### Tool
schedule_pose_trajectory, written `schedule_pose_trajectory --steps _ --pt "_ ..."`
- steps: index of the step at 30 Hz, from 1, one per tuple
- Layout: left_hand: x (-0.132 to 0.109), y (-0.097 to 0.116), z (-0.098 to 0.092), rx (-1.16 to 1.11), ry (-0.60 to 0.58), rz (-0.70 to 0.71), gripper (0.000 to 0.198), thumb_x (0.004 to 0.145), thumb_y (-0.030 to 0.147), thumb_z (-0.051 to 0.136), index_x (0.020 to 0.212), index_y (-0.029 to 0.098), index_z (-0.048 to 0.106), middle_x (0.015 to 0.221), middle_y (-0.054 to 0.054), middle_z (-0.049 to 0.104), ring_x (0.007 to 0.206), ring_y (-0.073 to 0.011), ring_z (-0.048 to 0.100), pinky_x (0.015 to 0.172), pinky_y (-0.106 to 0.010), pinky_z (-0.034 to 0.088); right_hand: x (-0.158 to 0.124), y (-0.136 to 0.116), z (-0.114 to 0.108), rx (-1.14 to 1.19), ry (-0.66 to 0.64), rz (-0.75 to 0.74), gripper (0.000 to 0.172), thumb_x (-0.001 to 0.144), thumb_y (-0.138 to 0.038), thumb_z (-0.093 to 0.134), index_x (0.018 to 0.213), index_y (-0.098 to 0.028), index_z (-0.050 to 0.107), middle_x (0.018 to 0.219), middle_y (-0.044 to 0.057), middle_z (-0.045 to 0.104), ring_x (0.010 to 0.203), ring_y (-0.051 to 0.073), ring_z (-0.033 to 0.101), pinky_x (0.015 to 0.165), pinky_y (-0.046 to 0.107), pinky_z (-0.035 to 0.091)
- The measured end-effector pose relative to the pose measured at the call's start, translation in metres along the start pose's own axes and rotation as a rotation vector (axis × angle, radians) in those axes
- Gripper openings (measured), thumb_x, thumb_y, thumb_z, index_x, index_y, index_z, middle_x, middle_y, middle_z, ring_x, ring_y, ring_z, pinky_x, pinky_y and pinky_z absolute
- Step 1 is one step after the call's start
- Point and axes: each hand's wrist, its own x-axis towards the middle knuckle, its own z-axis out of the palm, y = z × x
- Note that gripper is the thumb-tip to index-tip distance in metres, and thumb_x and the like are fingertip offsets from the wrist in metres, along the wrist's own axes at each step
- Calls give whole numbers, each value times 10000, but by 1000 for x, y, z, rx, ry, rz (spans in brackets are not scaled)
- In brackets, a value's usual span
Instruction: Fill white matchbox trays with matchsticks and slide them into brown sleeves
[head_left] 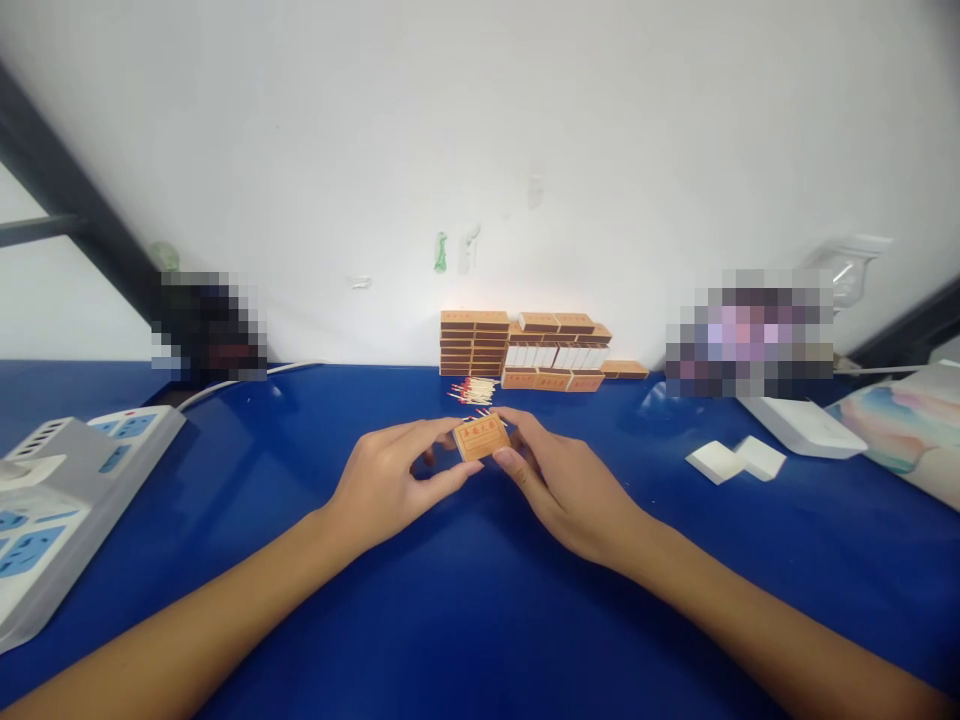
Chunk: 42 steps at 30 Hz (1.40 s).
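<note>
Between my two hands, above the blue table, is a tan matchbox with red lettering on its top face. My left hand grips its left end between thumb and fingers. On the opposite end, my right hand has its thumb and fingers closed on the box. Just behind the box lies a loose pile of matches with red heads, and a few match tips show right at the box's far edge. Stacked matchboxes stand farther back against the wall, some with their white sides facing me.
Two small white trays lie on the blue table at right, near a larger white box. A colourful packet sits at the right edge. On the left is a grey and white power strip with a cable.
</note>
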Motion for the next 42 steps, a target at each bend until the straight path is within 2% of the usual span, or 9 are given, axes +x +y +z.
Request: schedule_pose_trajectory --steps 3,7,11,15,22,30,36,42 --pt "1 -1 -1 -8 -20 -30 398 950 425 734 1260 182 680 855 12 753 642 -107 671 621 -235 571 0 2 1 -92 18 -6 400 1099 -452 382 1379 -204 524 1009 75 773 815 246 721 691 348 494" --pt "1 -1 -2 -25 -53 -35 387 992 439 672 1281 183 664 935 -10 776 699 -117 694 638 -239 580 0 2 2 -181 27 -67 349 1101 -438 380 1253 -196 581 1022 78 775 773 230 713 656 328 466" --pt "1 -1 -1 -19 -78 -36 405 991 451 670 1293 181 658 950 -13 776 714 -128 704 672 -258 597 0 3 2 -178 85 -65 408 1109 -454 352 1343 -176 537 980 69 781 748 226 716 648 325 473" --pt "0 -1 -1 -13 -89 -35 413 987 457 673 1294 182 655 929 -12 771 707 -137 710 698 -274 611 0 3 2 -187 88 -60 451 1108 -469 346 1400 -164 505 993 78 787 745 232 722 651 332 481" --pt "-1 -1 0 -16 -102 -25 425 966 459 702 1287 182 663 952 -26 778 713 -141 708 681 -275 610 0 3 0 -209 61 -72 444 1115 -474 302 1303 -167 563 1065 105 780 851 261 735 710 361 498" --pt "-2 -2 2 -20 -97 -19 448 958 463 711 1315 196 664 950 -29 776 723 -143 712 696 -277 615 -1 3 -1 -207 28 -85 399 1115 -452 321 1279 -184 567 1017 91 773 820 245 720 694 340 482" --pt "-3 -2 2 -38 -102 -18 445 948 451 727 1290 173 666 961 -39 776 740 -150 718 655 -265 597 -1 4 -3 -206 29 -89 408 1118 -447 310 1256 -181 587 982 90 763 852 251 724 724 337 477" --pt "-3 -2 1 -44 -115 -22 387 952 454 722 1230 189 678 931 -28 765 735 -146 706 644 -263 590 0 3 -2 -212 21 -92 409 1118 -447 307 1230 -184 598 967 88 762 805 235 709 698 326 469"
